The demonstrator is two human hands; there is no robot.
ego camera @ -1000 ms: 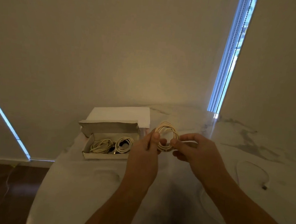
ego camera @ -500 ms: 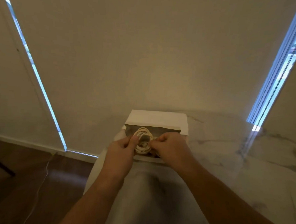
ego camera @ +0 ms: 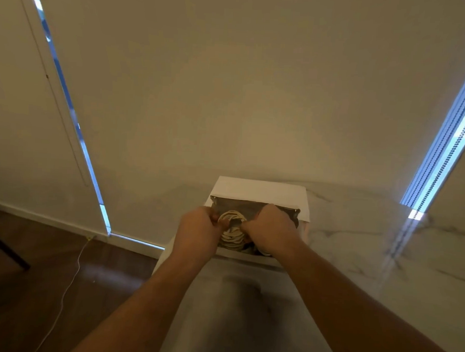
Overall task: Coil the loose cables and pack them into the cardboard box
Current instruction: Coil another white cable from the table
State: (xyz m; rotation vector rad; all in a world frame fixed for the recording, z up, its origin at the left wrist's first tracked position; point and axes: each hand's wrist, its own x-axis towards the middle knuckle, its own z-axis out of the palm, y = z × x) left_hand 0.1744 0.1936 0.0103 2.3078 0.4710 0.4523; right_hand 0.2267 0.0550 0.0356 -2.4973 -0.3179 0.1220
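Cream coiled cable (ego camera: 232,229) sat pinched between your left hand (ego camera: 199,229) and right hand (ego camera: 270,231), each grip closed on it, inside the cardboard box (ego camera: 248,254) on the tabletop (ego camera: 357,236).

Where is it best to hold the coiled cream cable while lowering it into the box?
Pinch the coiled cable at opposite sides of its ring, from left and right, as the left hand and right hand do: probably this keeps the loops together above the cardboard box.

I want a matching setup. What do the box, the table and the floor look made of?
Box: matte cardboard, with a brown inside and a folded flap. Table: pale with grey veins and a soft sheen, so marble or a marble-look top. Floor: dark glossy wood or wood-look, with reflections on it.
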